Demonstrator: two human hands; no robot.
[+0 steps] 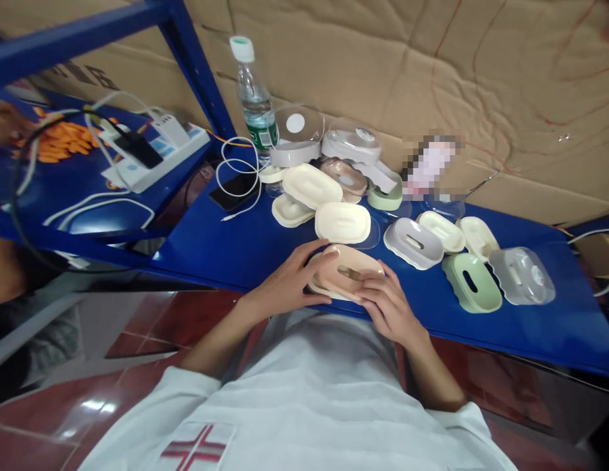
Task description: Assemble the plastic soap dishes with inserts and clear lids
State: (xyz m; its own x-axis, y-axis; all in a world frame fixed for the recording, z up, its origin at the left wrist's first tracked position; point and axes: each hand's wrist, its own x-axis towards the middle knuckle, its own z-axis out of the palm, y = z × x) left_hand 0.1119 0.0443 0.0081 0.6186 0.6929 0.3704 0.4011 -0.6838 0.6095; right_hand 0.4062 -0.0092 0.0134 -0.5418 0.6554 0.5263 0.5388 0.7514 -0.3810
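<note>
Between my hands at the near edge of the table is a pink oval soap dish (341, 263) with a slot in its middle. It sits on a cream piece whose rim shows below it. My left hand (297, 278) grips its left end, fingers and thumb spread around the rim. My right hand (390, 301) is closed over its right end, with bent fingers near the slot. Just behind it lies a cream oval tray (342, 222), and a larger cream tray (313, 186) rests on other pieces.
Right of my hands stand a grey soap dish (414, 243), a green one (471, 282) and a clear-lidded one (524, 276). A water bottle (258, 108) and black phone (235, 191) with a white cable are at back left. Beyond the blue frame (193, 69) lies a power strip (157, 160).
</note>
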